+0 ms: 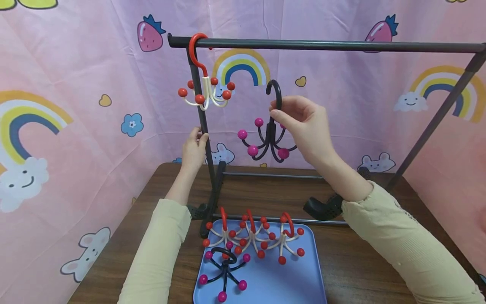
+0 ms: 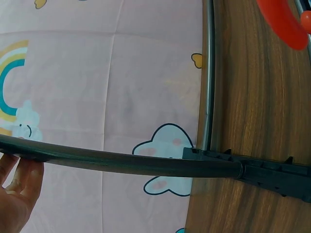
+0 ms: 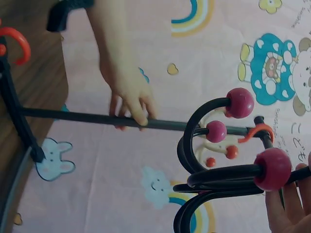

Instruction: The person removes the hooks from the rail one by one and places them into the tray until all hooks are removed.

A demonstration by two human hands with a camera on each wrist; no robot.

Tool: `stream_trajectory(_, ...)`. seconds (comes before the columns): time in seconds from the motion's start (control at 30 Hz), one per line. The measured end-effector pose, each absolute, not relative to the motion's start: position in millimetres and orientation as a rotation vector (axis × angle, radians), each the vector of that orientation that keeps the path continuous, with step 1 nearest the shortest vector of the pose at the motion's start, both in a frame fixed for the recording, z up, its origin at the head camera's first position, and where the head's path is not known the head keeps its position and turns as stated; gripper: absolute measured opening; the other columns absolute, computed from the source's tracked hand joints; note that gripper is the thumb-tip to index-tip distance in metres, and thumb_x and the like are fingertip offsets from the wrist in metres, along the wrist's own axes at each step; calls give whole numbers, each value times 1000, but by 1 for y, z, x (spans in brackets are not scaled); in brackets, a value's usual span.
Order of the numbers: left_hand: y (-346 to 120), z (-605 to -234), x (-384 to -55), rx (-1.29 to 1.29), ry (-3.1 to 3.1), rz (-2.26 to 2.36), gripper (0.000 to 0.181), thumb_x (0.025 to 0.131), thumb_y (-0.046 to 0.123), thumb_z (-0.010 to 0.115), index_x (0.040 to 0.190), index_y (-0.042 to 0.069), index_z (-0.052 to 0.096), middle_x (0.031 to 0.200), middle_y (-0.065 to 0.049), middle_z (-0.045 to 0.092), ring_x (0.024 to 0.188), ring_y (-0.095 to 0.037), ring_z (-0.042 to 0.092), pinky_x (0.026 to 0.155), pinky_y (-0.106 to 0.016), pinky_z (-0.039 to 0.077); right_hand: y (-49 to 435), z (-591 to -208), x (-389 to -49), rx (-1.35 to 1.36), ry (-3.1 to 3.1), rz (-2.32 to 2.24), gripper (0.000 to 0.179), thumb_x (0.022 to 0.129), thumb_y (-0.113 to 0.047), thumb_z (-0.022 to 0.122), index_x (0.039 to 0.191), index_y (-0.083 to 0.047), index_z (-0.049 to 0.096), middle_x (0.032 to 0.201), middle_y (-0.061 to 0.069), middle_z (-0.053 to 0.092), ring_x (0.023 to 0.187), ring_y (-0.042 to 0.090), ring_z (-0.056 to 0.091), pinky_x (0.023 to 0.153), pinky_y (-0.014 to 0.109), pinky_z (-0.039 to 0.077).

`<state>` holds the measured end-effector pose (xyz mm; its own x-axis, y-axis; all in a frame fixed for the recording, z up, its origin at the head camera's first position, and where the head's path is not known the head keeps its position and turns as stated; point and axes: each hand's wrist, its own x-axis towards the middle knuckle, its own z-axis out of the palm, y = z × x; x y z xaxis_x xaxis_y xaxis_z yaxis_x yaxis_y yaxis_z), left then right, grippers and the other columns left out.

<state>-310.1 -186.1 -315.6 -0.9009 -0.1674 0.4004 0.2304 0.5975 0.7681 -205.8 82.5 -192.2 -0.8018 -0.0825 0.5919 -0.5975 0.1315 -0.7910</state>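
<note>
My right hand [image 1: 309,126] pinches a black multi-arm hook hanger [image 1: 271,134] with pink ball tips by its stem, just under the curved hook. The hanger is upright in the air, below the top bar [image 1: 322,44] of a dark rack and apart from it. My left hand [image 1: 194,150] holds the rack's left upright post [image 1: 211,169], thumb on one side and fingers on the other. A white hanger [image 1: 206,84] with red hook and red balls hangs at the bar's left end. In the right wrist view, pink balls [image 3: 273,169] are close up.
A blue tray [image 1: 281,283] sits on the wooden table [image 1: 364,261], partly under the rack. It bears three red-and-white hangers [image 1: 282,238] in a row and one black-and-pink hanger [image 1: 225,268] in front. Patterned cloth [image 1: 114,50] surrounds the table; the rack's right post [image 1: 436,120] slants down.
</note>
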Motion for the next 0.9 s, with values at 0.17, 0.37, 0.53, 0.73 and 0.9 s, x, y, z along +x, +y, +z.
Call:
stream_trajectory(0.17,-185,-316,-311,-55,-2389,-1227,35,96,36,40,123,14,47,113,-12,59,92,-27,61,76,-41,48,86,-212,-192,687,-2096,1654,20,85,-14,64,101,-2,65,96,8,67,95,13,60,90,34,46)
stream_trajectory(0.37,-185,-316,-310,-57,-2399,-1230,39,96,37,38,125,13,46,114,-13,58,93,-28,62,77,-42,48,90,-235,-175,706,-2161,1699,20,84,-10,64,102,-3,64,98,10,67,96,13,61,91,35,46)
stream_trajectory(0.53,-186,-316,-310,-50,-2394,-1241,37,96,37,39,124,14,46,113,-12,59,95,-27,62,77,-41,49,94,-252,-162,715,-2190,1768,20,83,-9,65,102,-3,64,97,9,67,95,14,63,87,32,48)
stream_trajectory(0.73,-184,-315,-311,-54,-2382,-1259,33,96,36,41,119,13,48,111,-12,60,94,-27,61,75,-41,49,97,-271,-147,744,-2200,1848,19,83,-8,66,101,-4,65,98,10,67,94,16,65,83,32,50)
stream_trajectory(0.9,-184,-315,-312,-64,-2378,-1257,30,96,33,41,117,12,49,111,-13,60,92,-28,62,74,-42,48,98,-289,-134,760,-2220,1932,18,83,-8,65,100,-3,64,99,13,67,93,18,65,82,32,50)
